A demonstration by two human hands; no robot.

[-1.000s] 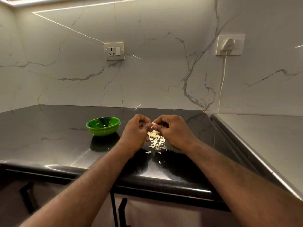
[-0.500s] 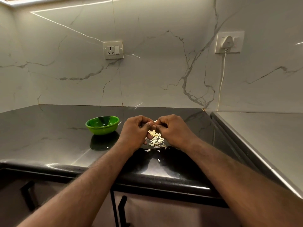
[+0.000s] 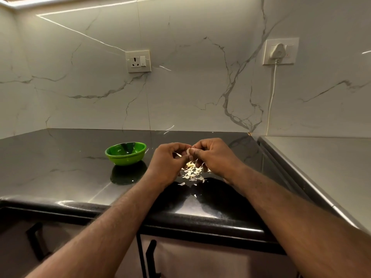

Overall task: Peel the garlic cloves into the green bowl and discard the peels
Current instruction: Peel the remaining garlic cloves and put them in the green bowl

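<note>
Black polished stone makes up the one countertop (image 3: 60,167) that I see through the head camera. It runs from the near edge back to a white marble wall (image 3: 190,87) with grey veins.

Two bare forearms reach in from the near side, and the two hands meet above the middle of the counter. The left hand (image 3: 168,163) and the right hand (image 3: 214,155) both have curled fingers. Their fingertips close together on one pale garlic clove (image 3: 188,151), pinched between them and held clear of the stone.

Directly below the hands lies one loose heap of pale peels (image 3: 191,173), too many flakes for me to count. A few stray flakes lie on its near side.

One green bowl (image 3: 125,153) stands upright on the counter, to the left of the left hand and apart from it. Dark reflections cover its inside, so I cannot tell what it holds.

Two sockets are on the wall. The left socket (image 3: 138,61) is bare. The right socket (image 3: 281,51) carries one white plug (image 3: 276,50), whose single cable (image 3: 271,101) hangs down. One grey steel surface (image 3: 321,167) adjoins the counter on the right. Two dark handles (image 3: 149,255) show on the cabinet fronts below.
</note>
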